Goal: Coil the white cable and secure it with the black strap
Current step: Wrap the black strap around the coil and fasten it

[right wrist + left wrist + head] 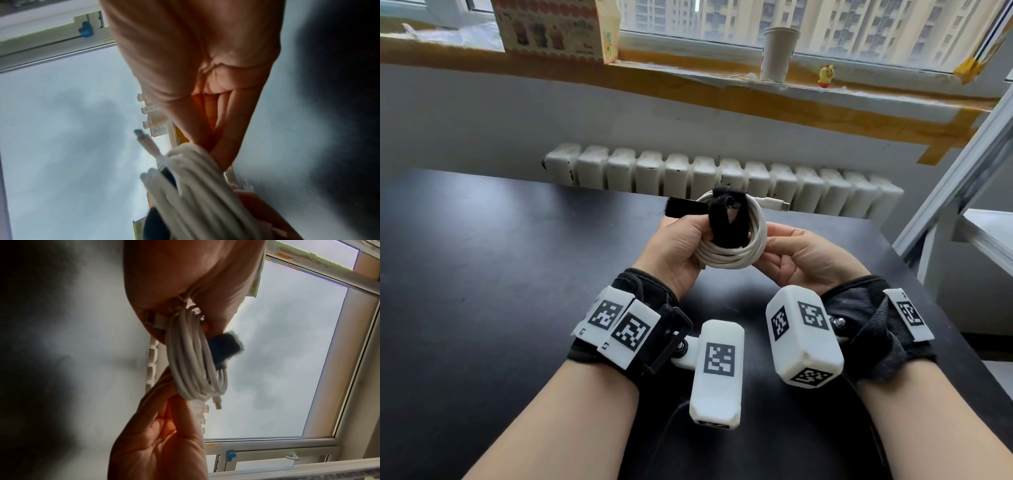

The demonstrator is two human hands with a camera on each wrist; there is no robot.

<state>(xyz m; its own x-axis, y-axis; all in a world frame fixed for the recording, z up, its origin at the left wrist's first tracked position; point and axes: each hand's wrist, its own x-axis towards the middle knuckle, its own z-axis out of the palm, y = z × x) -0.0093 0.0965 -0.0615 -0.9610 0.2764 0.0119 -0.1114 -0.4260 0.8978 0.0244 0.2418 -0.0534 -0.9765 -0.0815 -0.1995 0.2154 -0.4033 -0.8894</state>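
The white cable (pixel 732 240) was wound into a neat round coil, held up above the dark bench (pixel 482 274). The black strap (pixel 722 219) crossed its upper left part, one end sticking out to the left. The left hand (pixel 678 250) gripped the coil with curled fingers. The right hand (pixel 804 257) touched the coil's right side with almost straight fingers (pixel 236 129). The fingertips of both hands were hidden behind the coil.
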